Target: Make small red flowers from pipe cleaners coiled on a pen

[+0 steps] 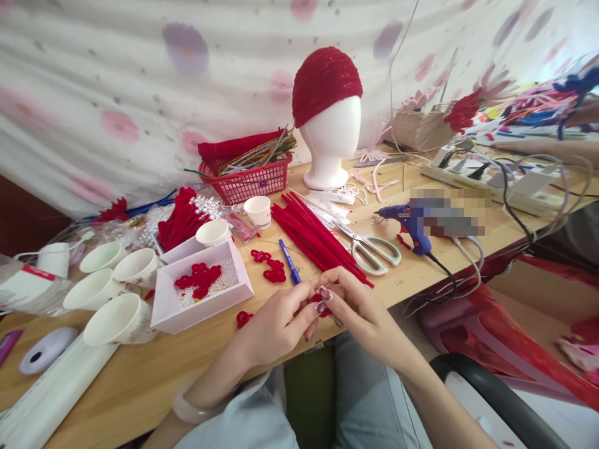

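My left hand (275,324) and my right hand (362,313) meet at the table's front edge, both closed in a pinch. Between their fingertips is a small looped piece of red pipe cleaner (319,299), mostly covered by the fingers. Just beyond lie a blue pen (289,262) and a bundle of straight red pipe cleaners (318,237). Bent red pipe cleaner shapes (274,271) rest left of the pen, and another red loop (244,319) is beside my left wrist. White-handled scissors (374,254) lie past my right hand.
A white box (202,305) holds beads and a red flower shape. Paper cups (119,321) crowd the left. Behind stand a red basket (253,181) and a foam head (330,143) in a red cap. A blue glue gun (412,227) and corded power strip (496,187) sit right.
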Available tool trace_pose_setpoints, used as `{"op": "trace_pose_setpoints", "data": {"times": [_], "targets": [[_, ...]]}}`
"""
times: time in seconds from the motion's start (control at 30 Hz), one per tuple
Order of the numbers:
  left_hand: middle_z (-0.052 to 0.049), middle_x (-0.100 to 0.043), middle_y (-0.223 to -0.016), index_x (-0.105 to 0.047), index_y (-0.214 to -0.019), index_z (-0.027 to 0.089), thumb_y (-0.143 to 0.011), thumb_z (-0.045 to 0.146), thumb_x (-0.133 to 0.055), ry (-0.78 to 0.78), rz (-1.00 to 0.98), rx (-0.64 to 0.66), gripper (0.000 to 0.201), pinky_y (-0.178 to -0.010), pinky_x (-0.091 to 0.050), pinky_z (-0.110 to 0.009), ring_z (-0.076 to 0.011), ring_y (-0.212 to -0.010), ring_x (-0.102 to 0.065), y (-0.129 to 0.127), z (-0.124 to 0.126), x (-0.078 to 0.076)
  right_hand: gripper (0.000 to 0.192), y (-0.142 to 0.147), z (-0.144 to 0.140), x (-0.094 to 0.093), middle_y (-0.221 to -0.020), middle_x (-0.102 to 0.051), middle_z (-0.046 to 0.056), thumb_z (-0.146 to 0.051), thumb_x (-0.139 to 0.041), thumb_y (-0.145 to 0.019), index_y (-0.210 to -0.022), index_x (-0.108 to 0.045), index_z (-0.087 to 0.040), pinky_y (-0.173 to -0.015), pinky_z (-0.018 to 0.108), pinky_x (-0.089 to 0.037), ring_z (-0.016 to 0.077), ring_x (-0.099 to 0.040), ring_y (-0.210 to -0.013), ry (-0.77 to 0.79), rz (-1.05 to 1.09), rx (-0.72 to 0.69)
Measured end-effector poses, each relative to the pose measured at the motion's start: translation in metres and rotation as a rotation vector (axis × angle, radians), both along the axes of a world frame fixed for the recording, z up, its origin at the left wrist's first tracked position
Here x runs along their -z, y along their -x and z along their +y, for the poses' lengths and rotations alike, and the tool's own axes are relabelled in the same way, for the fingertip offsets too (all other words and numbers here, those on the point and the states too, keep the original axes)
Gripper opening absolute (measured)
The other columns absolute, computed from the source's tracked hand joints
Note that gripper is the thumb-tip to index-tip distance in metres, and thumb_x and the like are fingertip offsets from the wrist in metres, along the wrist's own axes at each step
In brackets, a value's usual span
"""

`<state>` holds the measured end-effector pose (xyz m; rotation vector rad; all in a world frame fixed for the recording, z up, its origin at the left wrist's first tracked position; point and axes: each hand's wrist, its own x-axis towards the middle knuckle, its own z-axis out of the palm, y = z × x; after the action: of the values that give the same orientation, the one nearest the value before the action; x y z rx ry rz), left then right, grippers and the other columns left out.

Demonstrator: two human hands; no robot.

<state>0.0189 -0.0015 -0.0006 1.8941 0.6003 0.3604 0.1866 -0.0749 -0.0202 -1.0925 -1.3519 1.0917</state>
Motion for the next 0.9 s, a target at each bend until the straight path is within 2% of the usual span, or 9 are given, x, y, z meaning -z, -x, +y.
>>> {"op": "trace_pose_setpoints", "data": {"times": [0.1,0.2,0.27,0.37,0.47,0.53,0.67,0.8,0.9], "targets": [[0.002,-0.060,-0.067,-0.044,-0.076,0.022,-0.099,0.029,-0.042,-0.017,0.037,0.041,0.024,-0.069,-0.042,-0.029,-0.0156,-0.067,-0.057,0.002,-0.001,-0.002,0.016,0.003,-0.001,0.002,-0.078,-0.063,0.000,-0.037,-0.045,-0.103,-0.111,-0.047,-0.023,-0.067,0.030,-0.052,0.0150,-0.062,-0.064,0.006,0.097,-0.059],[0.001,-0.065,-0.074,-0.044,-0.082,0.023,-0.098,0.031,-0.046,0.028,0.051,0.083,0.018,-0.070,-0.045,-0.028,-0.0164,-0.070,-0.061,0.003,-0.002,-0.004,0.020,0.006,-0.001,0.007,-0.075,-0.059,-0.002,-0.039,-0.048,-0.101,-0.115,-0.045,-0.024,-0.059,0.028,-0.051,0.0156,-0.061,-0.061,0.026,0.150,0.009],[-0.001,-0.066,-0.078,-0.045,-0.083,0.023,-0.097,0.031,-0.047,-0.032,0.074,0.072,0.016,-0.068,-0.045,-0.028,-0.0174,-0.072,-0.062,0.003,-0.002,-0.004,0.021,0.010,-0.001,0.010,-0.066,-0.053,-0.006,-0.040,-0.049,-0.101,-0.114,-0.044,-0.024,-0.053,0.026,-0.047,0.0138,-0.055,-0.054,0.038,0.197,0.056],[-0.001,-0.066,-0.078,-0.046,-0.083,0.023,-0.096,0.028,-0.046,-0.207,0.103,0.045,0.014,-0.065,-0.041,-0.028,-0.0182,-0.072,-0.061,0.003,-0.001,-0.004,0.021,0.017,0.000,0.012,-0.057,-0.040,-0.011,-0.039,-0.053,-0.098,-0.109,-0.046,-0.024,-0.046,0.021,-0.034,0.0094,-0.037,-0.046,0.070,0.274,0.171],[0.000,-0.063,-0.074,-0.046,-0.082,0.023,-0.093,0.025,-0.048,-0.318,0.111,0.033,0.011,-0.062,-0.039,-0.028,-0.0174,-0.068,-0.059,0.004,0.000,-0.004,0.021,0.021,-0.001,0.010,-0.054,-0.037,-0.012,-0.039,-0.054,-0.094,-0.106,-0.047,-0.023,-0.042,0.019,-0.024,0.0072,-0.025,-0.043,0.171,0.368,0.190],[0.000,-0.063,-0.073,-0.049,-0.084,0.023,-0.093,0.024,-0.048,-0.372,0.118,0.024,0.009,-0.063,-0.039,-0.028,-0.0176,-0.067,-0.058,0.005,-0.001,-0.004,0.021,0.019,-0.002,0.006,-0.051,-0.037,-0.013,-0.037,-0.053,-0.092,-0.106,-0.048,-0.022,-0.041,0.019,-0.022,0.0070,-0.023,-0.041,0.248,0.385,0.156],[-0.002,-0.068,-0.083,-0.054,-0.091,0.023,-0.092,0.021,-0.046,-0.442,0.140,0.026,0.008,-0.067,-0.042,-0.030,-0.0201,-0.075,-0.062,0.006,-0.002,-0.003,0.021,0.012,0.001,-0.004,-0.049,-0.036,-0.011,-0.037,-0.054,-0.090,-0.103,-0.055,-0.021,-0.041,0.020,-0.021,0.0077,-0.028,-0.040,0.362,0.300,0.154],[-0.003,-0.067,-0.081,-0.050,-0.088,0.023,-0.091,0.020,-0.044,-0.480,0.125,0.049,0.008,-0.064,-0.042,-0.029,-0.0201,-0.072,-0.061,0.006,-0.002,0.000,0.034,0.013,0.005,-0.008,-0.057,-0.041,-0.009,-0.054,-0.061,-0.089,-0.094,-0.054,-0.021,-0.040,0.020,-0.022,0.0067,-0.031,-0.043,0.304,0.250,0.116],[-0.002,-0.063,-0.076,-0.046,-0.085,0.023,-0.092,0.019,-0.042,-0.521,0.112,0.064,0.010,-0.060,-0.040,-0.028,-0.0194,-0.067,-0.060,0.005,-0.002,0.002,0.036,0.017,0.005,-0.004,-0.057,-0.042,-0.009,-0.055,-0.063,-0.090,-0.099,-0.054,-0.022,-0.038,0.020,-0.022,0.0063,-0.031,-0.042,0.215,0.247,0.134]]}}
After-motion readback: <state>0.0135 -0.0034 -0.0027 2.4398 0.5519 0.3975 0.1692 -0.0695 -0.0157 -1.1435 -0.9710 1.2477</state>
